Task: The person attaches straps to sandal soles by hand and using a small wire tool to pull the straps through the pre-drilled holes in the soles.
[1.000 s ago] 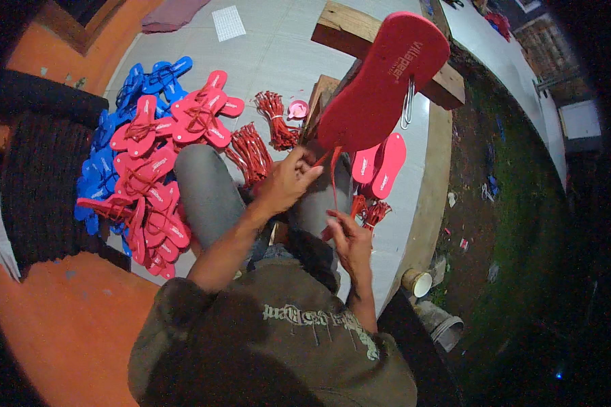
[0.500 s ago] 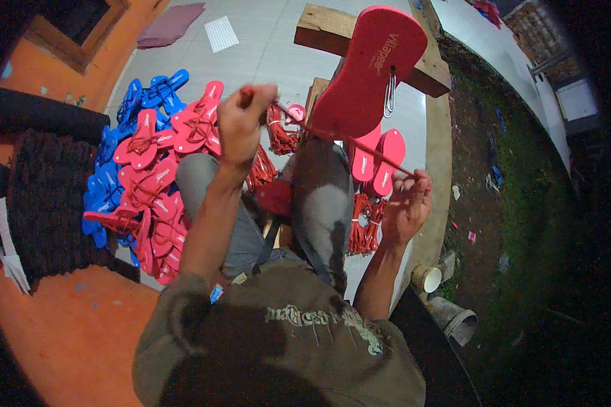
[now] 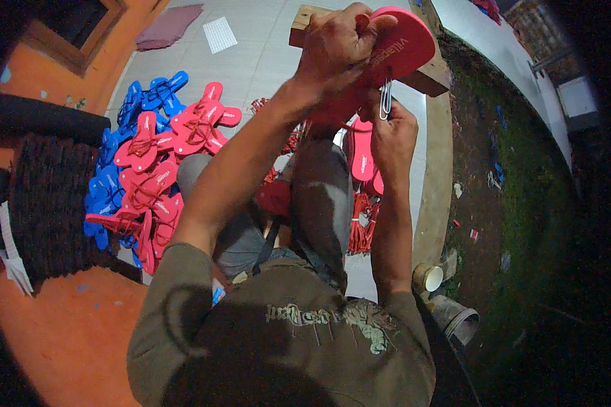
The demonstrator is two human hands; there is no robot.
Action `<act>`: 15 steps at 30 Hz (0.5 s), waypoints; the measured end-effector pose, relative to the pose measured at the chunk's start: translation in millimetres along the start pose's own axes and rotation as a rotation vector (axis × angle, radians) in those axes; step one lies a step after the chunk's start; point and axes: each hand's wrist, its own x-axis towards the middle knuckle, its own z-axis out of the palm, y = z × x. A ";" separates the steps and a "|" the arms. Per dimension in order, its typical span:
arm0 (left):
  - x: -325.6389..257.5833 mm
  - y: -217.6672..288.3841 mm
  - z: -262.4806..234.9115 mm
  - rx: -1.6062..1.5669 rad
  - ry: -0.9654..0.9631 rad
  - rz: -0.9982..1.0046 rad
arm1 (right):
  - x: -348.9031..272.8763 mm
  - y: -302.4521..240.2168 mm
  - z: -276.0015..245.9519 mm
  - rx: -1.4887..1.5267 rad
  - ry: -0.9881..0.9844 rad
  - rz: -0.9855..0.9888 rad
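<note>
A red flip-flop sole [image 3: 409, 47] lies tilted across the wooden block in front of me. My left hand [image 3: 338, 47] is closed over the sole's left edge, its thumb stretched across the top face. Whether that fist also holds a small tool is hidden. A bent silver wire [image 3: 385, 100], like a large paper clip, sticks out of a hole in the sole. My right hand [image 3: 395, 129] pinches at the wire's lower end. Only a short piece of red cord [image 3: 353, 129] shows below the sole.
Finished pink-red flip-flops [image 3: 149, 183] and blue ones [image 3: 163, 95] are heaped at left. Red soles [image 3: 362, 159] and bundles of red straps [image 3: 362, 224] lie by my right knee. The wooden block [image 3: 305, 20] stands ahead; a white cup [image 3: 428, 277] sits at right.
My left hand has moved right and up from beside the sole onto it. The right hand has risen to the wire. The red cord, stretched between both hands before, is now mostly hidden.
</note>
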 end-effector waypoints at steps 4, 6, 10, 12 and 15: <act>20.3 43.3 -49.8 -0.391 -0.459 -0.360 | -26.4 -8.3 -6.6 0.582 -0.036 -0.157; 27.4 52.8 -58.3 -0.521 -0.598 -0.382 | -36.3 -8.6 -5.9 0.703 -0.033 -0.230; 13.0 53.7 -41.4 -0.605 -0.441 -0.473 | -28.4 2.6 4.8 0.774 -0.170 -0.257; 16.5 55.0 -39.4 -0.707 -0.467 -0.511 | -24.8 12.5 4.6 0.803 -0.222 -0.250; 17.1 58.4 -42.0 -0.798 -0.461 -0.550 | -21.4 21.1 7.5 0.825 -0.269 -0.229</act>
